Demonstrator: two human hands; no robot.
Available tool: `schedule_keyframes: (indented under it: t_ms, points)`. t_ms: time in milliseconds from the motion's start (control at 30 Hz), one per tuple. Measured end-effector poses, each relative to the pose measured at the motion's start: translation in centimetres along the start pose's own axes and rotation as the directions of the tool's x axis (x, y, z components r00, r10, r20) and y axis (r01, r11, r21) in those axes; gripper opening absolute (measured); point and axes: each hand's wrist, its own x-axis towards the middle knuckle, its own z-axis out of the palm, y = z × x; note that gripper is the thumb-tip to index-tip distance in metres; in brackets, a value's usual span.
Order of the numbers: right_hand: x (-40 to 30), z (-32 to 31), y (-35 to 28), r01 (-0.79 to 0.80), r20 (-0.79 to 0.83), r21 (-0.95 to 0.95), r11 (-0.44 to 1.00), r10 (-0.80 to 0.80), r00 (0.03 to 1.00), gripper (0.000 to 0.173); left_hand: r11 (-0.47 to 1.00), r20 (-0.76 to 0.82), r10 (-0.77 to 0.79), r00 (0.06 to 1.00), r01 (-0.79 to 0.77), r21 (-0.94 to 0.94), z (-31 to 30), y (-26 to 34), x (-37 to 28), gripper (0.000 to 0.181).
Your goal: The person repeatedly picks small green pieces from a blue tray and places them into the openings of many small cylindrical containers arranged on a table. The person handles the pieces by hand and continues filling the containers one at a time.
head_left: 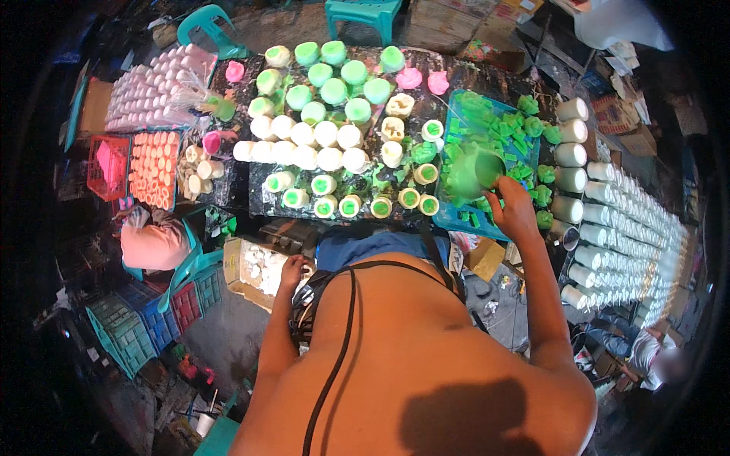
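My right hand (pixel 510 208) is closed on the rim side of a green-coated cup (pixel 482 169), which is held tilted over a blue plastic tray (pixel 476 223). Green wax-like pieces (pixel 505 128) lie heaped in that tray. Down beside my body hangs my left hand (pixel 293 271), fingers partly curled, near an open cardboard box (pixel 232 259); whether it holds anything cannot be told. To the left of the tray, small cream moulds (pixel 381 207) with green inside stand along the table's near edge. White cylinders (pixel 329 159) form rows behind them, with green-topped ones (pixel 333 91) farther back.
Many white candle-like cylinders (pixel 596 214) stand at the right. A pink-topped mass of cylinders (pixel 154 88) and an orange tray of rings (pixel 154 171) are at the left. A person in a pink shirt (pixel 154 242) sits at left; another person (pixel 647 353) is at lower right.
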Motion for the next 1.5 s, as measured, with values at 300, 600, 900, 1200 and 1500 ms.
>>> schedule_keyframes:
  t_ms: [300, 600, 900, 1200, 1500]
  points:
    - [-2.4, 0.6, -3.9, -0.050, -0.057, -0.022, 0.999, 0.049, 0.997, 0.019, 0.993, 0.081, -0.057, 0.995, 0.048, 0.109, -0.7, -1.8, 3.2, 0.033]
    - [-6.7, 2.6, -11.9, -0.205, -0.171, -0.053, 0.977, 0.193, 0.966, 0.017, 0.970, 0.097, 0.130, 0.987, -0.146, 0.194, -6.1, 3.1, 6.4, 0.029]
    - [-11.8, 7.3, -16.0, -0.384, -0.213, -0.056, 0.921, 0.365, 0.906, 0.022, 0.971, 0.156, 0.068, 0.985, -0.101, 0.215, -14.0, 1.9, 13.8, 0.025]
    - [-13.5, 9.8, -14.1, -0.370, -0.146, -0.093, 0.924, 0.355, 0.923, 0.026, 0.984, 0.087, -0.103, 0.991, 0.089, 0.154, -13.5, -0.3, 13.3, 0.025]
    - [-11.4, 10.4, -10.5, -0.266, 0.005, -0.162, 0.950, 0.270, 0.963, 0.032, 1.000, 0.160, -0.024, 0.987, 0.024, -0.004, -11.0, -7.2, 11.1, 0.047]
